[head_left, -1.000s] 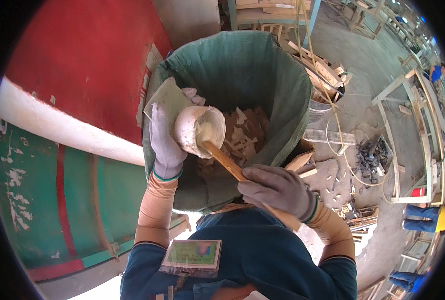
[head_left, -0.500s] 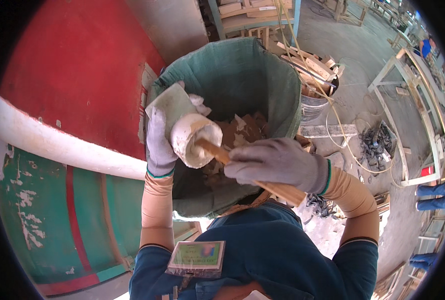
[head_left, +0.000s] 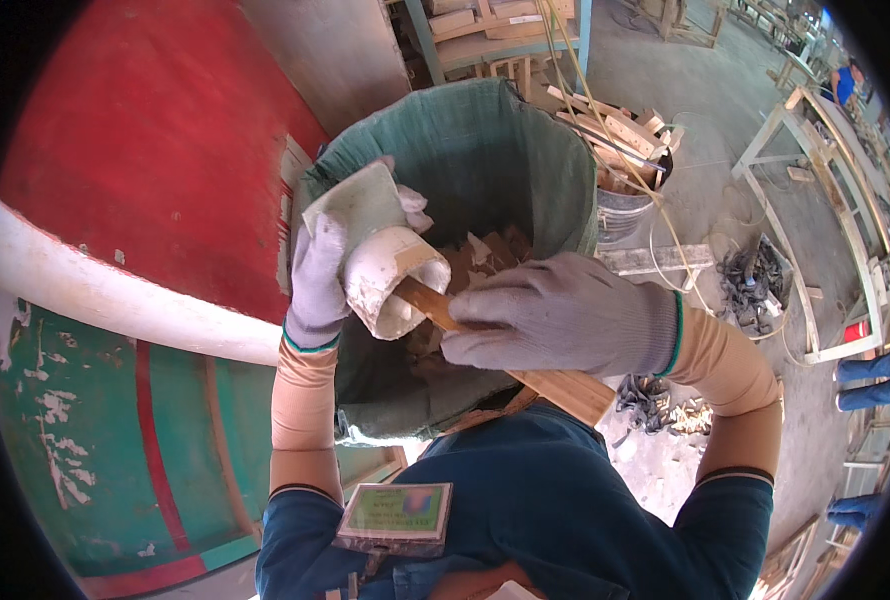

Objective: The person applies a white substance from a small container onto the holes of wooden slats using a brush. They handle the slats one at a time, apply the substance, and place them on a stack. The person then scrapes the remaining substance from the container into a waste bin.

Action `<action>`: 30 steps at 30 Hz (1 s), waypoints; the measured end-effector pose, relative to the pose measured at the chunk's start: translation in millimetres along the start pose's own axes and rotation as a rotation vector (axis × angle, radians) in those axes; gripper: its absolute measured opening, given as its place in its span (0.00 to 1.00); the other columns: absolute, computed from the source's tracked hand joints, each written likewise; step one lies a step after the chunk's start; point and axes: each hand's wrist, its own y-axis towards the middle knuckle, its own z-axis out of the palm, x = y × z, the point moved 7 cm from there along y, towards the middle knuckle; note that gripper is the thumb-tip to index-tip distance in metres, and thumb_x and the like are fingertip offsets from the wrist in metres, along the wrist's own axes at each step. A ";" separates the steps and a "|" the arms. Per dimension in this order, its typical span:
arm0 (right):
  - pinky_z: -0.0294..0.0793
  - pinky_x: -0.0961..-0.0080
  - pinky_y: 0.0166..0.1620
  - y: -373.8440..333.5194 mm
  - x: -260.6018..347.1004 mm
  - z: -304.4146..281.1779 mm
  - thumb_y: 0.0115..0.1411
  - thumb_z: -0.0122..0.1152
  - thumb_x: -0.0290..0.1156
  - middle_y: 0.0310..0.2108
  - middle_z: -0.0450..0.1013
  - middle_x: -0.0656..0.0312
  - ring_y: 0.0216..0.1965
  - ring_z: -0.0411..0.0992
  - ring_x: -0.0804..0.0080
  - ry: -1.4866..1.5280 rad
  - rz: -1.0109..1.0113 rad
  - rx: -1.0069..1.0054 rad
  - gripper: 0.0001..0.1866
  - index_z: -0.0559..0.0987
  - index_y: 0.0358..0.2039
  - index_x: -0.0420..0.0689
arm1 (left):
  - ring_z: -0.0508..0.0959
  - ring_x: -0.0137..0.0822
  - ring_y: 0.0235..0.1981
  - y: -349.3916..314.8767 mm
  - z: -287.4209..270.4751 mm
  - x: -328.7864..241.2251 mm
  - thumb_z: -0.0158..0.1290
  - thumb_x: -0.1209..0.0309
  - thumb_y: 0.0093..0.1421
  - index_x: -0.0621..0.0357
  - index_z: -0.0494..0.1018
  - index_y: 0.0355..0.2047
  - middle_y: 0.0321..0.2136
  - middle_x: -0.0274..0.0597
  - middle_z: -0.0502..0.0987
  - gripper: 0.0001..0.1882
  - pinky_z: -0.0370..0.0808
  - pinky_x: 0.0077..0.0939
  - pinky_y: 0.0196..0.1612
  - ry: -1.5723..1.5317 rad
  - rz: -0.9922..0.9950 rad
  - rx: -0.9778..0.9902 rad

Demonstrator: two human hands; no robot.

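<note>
My left hand (head_left: 317, 275), gloved in grey, is closed round a white crusted cup (head_left: 370, 285), tipped so its round mouth faces right and toward me. A pale flat square piece (head_left: 357, 208) stands against the cup's far side; whether the two are joined I cannot tell. My gloved right hand (head_left: 555, 318) grips a flat wooden stick (head_left: 565, 392) from above. The stick's far end reaches into the cup's mouth, and its near end sticks out below my palm. Both hands are over a large green woven sack (head_left: 485, 130) with brown and pale scraps (head_left: 485, 255) inside.
A red panel (head_left: 165, 150) and a green panel (head_left: 95, 430) stand at the left. Beyond the sack's right side is a bucket (head_left: 623, 215) of wood offcuts. A wooden frame (head_left: 815, 200), a dark heap (head_left: 755, 285) and a loose hose (head_left: 665, 200) are farther right.
My right hand has rolled, showing more of its back, and the stick's near end now shows a broader face. The stick's tip stays in the cup, which is still in my left hand.
</note>
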 end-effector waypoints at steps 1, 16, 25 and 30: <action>0.76 0.81 0.25 -0.7 -2.0 -6.5 0.52 0.55 0.32 0.37 0.71 0.65 0.32 0.76 0.73 0.016 0.005 -0.005 0.16 0.72 0.43 0.56 | 0.76 0.48 0.45 1.4 1.4 -2.1 0.49 0.43 0.58 0.76 0.52 0.60 0.45 0.61 0.72 0.47 0.74 0.40 0.49 0.025 -0.005 0.019; 0.77 0.76 0.32 -12.0 -7.7 -18.7 0.55 0.58 0.31 0.38 0.72 0.62 0.34 0.76 0.67 0.104 0.123 -0.100 0.11 0.76 0.40 0.52 | 0.74 0.47 0.48 4.6 11.1 -20.5 0.48 0.44 0.59 0.78 0.53 0.60 0.47 0.60 0.71 0.46 0.73 0.37 0.51 0.070 0.098 0.133; 0.78 0.71 0.40 -28.6 -6.4 -1.0 0.48 0.68 0.23 0.38 0.75 0.50 0.38 0.77 0.60 0.732 0.155 -0.501 0.14 0.79 0.37 0.39 | 0.73 0.51 0.49 -7.8 18.4 -31.9 0.49 0.36 0.54 0.72 0.51 0.61 0.48 0.61 0.70 0.53 0.69 0.44 0.55 0.130 0.095 0.016; 0.79 0.70 0.34 -11.3 -8.2 -27.1 0.51 0.65 0.24 0.36 0.75 0.53 0.37 0.77 0.61 0.845 0.036 -0.541 0.10 0.78 0.34 0.39 | 0.73 0.51 0.50 -9.1 15.8 -26.1 0.50 0.34 0.52 0.72 0.51 0.61 0.48 0.60 0.70 0.54 0.69 0.44 0.55 -0.067 0.190 0.061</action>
